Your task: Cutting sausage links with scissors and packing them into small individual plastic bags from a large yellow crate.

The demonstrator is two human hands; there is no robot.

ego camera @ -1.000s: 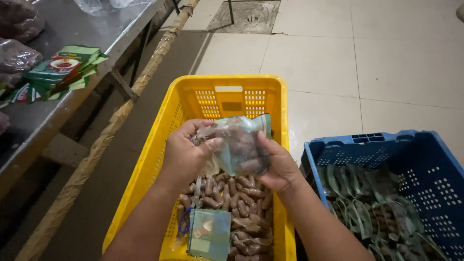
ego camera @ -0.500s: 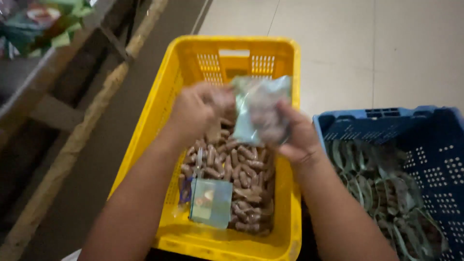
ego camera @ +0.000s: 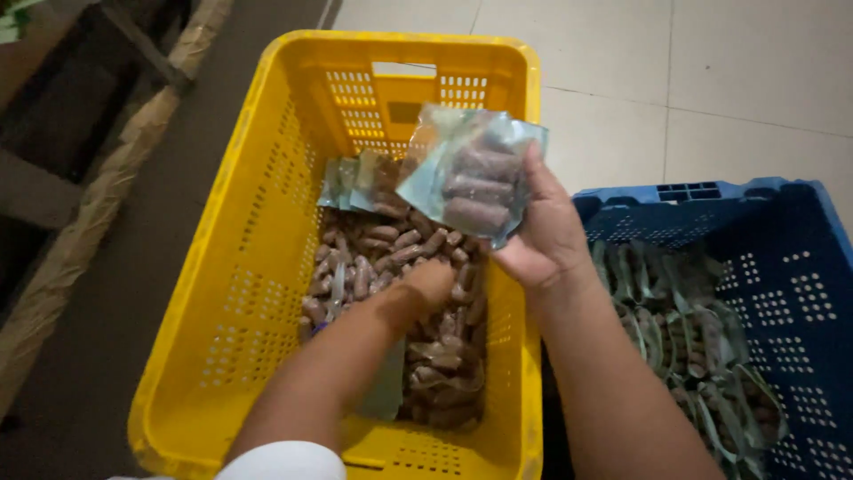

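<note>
My right hand [ego camera: 544,233] holds up a clear plastic pouch [ego camera: 469,172] with a green edge, partly filled with brown sausage-shaped pieces, above the right side of the yellow crate [ego camera: 267,169]. My left hand [ego camera: 427,283] reaches down into the crate and rests on the heap of loose brown pieces [ego camera: 373,253]; its fingers are buried among them, so what they grasp is hidden. Other pouches [ego camera: 348,183] lie at the far end of the heap.
A blue crate [ego camera: 782,267] stands to the right, full of packed green-edged pouches [ego camera: 693,338]. A wooden beam [ego camera: 98,204] and a table frame run along the left. Pale floor tiles lie beyond the crates.
My left hand let go of the pouch and dropped into the heap in the yellow crate. My right hand kept the pouch and tilted it. The view tipped downward.
</note>
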